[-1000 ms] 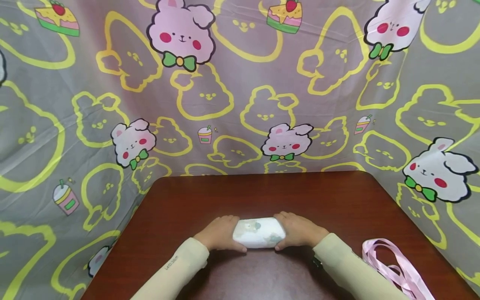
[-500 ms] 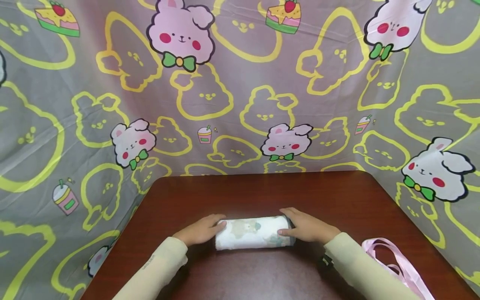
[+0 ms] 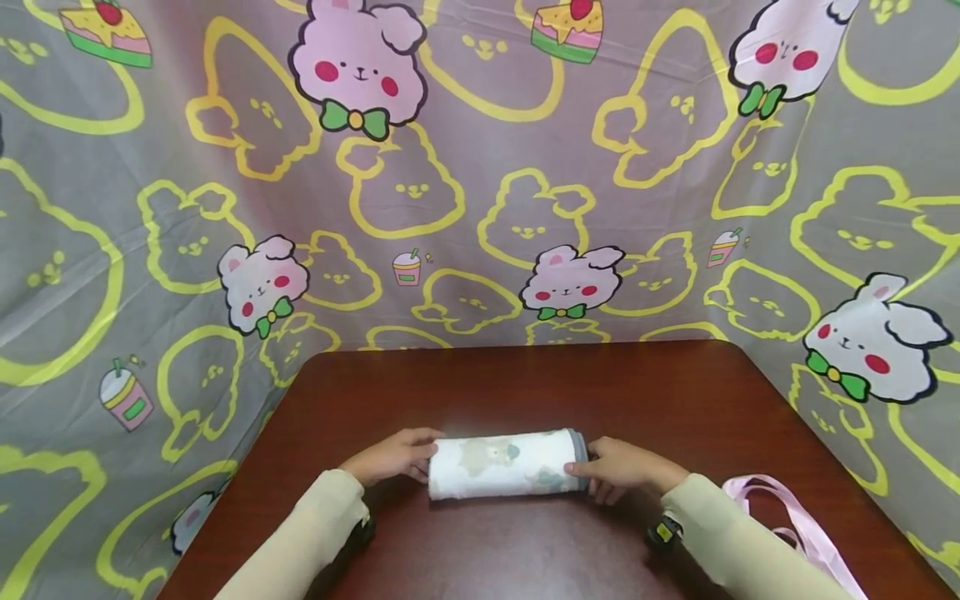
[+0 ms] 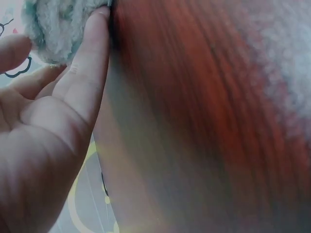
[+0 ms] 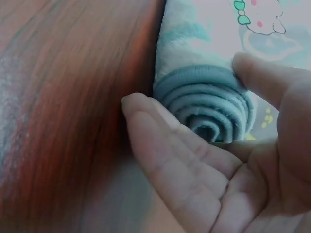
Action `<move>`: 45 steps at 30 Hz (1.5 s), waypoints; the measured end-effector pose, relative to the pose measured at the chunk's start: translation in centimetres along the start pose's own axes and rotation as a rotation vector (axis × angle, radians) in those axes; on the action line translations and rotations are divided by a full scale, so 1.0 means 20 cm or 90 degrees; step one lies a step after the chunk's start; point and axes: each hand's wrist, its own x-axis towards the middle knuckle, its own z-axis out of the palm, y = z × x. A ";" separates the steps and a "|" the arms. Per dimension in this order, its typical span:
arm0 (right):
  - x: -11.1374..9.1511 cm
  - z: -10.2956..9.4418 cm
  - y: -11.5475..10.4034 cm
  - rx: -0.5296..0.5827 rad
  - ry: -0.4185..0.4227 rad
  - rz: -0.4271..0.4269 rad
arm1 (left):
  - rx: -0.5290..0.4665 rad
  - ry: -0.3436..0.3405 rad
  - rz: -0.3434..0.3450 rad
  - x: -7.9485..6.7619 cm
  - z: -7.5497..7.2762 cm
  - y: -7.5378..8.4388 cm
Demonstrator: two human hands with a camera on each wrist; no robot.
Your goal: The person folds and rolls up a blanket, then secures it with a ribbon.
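Observation:
A rolled towel (image 3: 498, 464), white with pale beige and green patches and a grey edging, lies crosswise on the table. At its left end is my left hand (image 3: 393, 457); in the left wrist view a nearly straight finger (image 4: 80, 73) touches the fluffy roll end (image 4: 58, 29). My right hand (image 3: 618, 468) is at the other end, its thumb (image 5: 262, 77) resting on the roll's top edge. Its other fingers reach past the spiral end (image 5: 209, 111), only loosely bent. Neither hand grips the roll tightly.
The roll lies on a dark red-brown wooden table (image 3: 517, 383). A pink ribbon (image 3: 802, 525) is heaped near the right front, beside the right sleeve. Patterned cloth (image 3: 480, 167) with cartoon rabbits hangs behind the table and along both sides.
My hands have moved apart from squeezing a shorter bundle in the middle to the two ends. The roll now looks longer, and its grey right end shows. The right fingers have shifted down.

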 end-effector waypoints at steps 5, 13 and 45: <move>0.02 0.00 0.02 0.022 0.015 -0.010 | -0.007 -0.004 -0.003 -0.01 0.02 -0.02; 0.09 -0.03 0.04 0.047 0.037 -0.022 | -0.010 0.011 -0.004 -0.05 0.03 -0.01; 0.42 0.00 0.02 0.167 0.194 -0.010 | 0.066 -0.058 -0.042 -0.16 0.22 0.05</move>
